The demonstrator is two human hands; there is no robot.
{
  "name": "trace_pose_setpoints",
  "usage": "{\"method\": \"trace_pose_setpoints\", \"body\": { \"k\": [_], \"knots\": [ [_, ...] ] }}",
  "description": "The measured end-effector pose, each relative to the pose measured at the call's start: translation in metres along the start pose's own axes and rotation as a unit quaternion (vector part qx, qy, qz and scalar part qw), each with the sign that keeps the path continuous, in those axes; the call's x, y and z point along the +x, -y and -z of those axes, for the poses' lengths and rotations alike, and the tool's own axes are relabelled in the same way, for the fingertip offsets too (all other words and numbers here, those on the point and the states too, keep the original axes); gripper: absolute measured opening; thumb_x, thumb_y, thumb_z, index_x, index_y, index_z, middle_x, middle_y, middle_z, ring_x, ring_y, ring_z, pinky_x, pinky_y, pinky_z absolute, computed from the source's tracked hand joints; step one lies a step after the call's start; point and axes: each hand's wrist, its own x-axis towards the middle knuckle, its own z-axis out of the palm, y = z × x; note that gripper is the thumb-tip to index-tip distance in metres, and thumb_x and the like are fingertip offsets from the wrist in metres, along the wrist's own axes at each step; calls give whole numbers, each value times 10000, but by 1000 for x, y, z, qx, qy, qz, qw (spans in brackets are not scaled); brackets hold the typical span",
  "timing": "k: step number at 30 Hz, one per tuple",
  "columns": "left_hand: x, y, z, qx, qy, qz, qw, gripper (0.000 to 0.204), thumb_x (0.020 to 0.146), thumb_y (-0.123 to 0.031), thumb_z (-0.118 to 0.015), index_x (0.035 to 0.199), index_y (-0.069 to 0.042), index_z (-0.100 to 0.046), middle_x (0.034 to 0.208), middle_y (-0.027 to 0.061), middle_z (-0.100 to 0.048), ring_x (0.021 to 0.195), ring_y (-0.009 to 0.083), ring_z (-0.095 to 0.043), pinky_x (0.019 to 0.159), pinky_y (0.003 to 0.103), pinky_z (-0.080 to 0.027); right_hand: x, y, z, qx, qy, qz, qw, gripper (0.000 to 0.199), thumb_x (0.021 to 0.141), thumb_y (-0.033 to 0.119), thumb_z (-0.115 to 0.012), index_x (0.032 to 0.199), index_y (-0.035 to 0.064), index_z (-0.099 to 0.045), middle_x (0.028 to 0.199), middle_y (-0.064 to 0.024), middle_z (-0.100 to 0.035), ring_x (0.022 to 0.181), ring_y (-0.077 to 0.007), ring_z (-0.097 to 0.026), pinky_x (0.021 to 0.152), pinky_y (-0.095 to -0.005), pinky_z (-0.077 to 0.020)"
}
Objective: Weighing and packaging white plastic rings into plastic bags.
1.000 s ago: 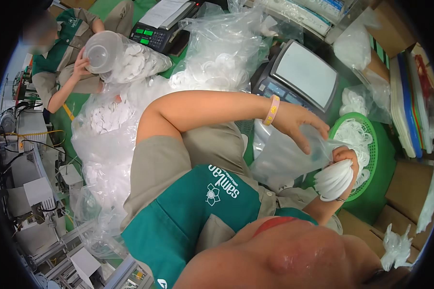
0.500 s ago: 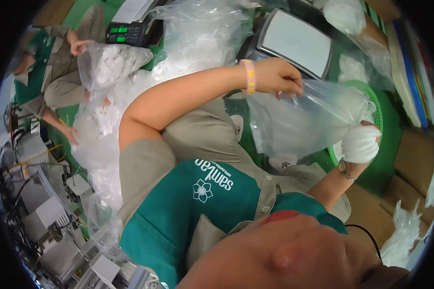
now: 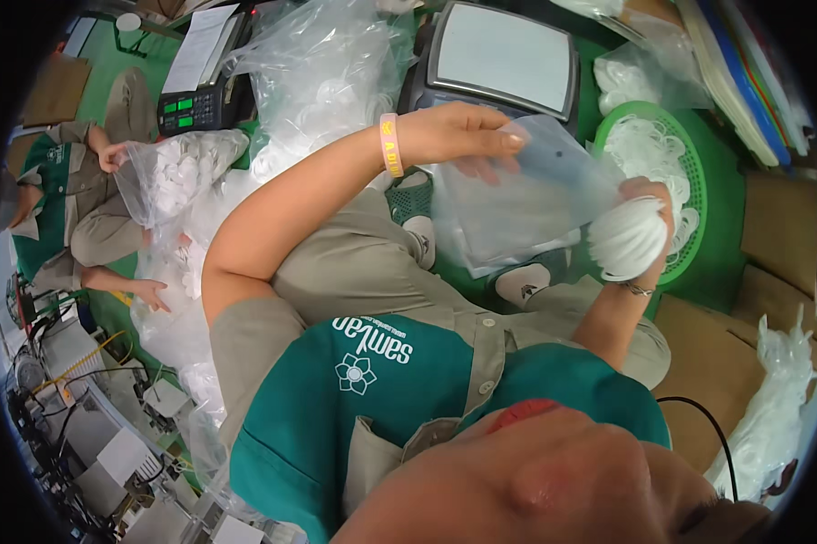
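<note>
White ring bundle [image 3: 624, 240] clasped by curled fingers of right hand [image 3: 655, 193]; probably light, soft, best gripped round middle. Clear bag [image 3: 544, 195], likely limp, slippery, edge apparently pinched between left hand's [image 3: 454, 134] thumb and fingers. Green basket [image 3: 696, 181] seen beyond.

bright even indoor light, soft shadows toward floor's right edge [image 3: 721, 258], milky sheen on clear bag [image 3: 522, 218], glints on bulky sack [image 3: 313, 77], fisheye bend, black corners, slight softness near rim

Left fingers [image 3: 512, 142] touching clear bag [image 3: 522, 204], right fingers [image 3: 646, 188] around bundled white loops [image 3: 626, 240] — green basket [image 3: 694, 188] alongside
</note>
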Motion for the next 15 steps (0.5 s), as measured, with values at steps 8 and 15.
{"method": "trace_pose_setpoints", "body": {
  "k": [8,15],
  "knots": [
    [16,15,-4,1,35,-42,998,276,789,-185,-573,1021,-35,-581,903,72,-614,830,141,-584,734,259,-451,-5,8,-35,16,91,-50,994,191,689,-37,-528,871,14,-505,976,-134,-547,861,-169,-514,760,-264,-407],
    [-1,11,-10,54,-38,-81,995,172,780,-118,-579,883,18,-609,793,76,-613,700,119,-578,640,243,-478,0,-9,-36,174,104,-60,977,57,754,58,-502,803,30,-505,1199,-249,-412,751,-143,-558,665,-234,-446]
  ]
}}
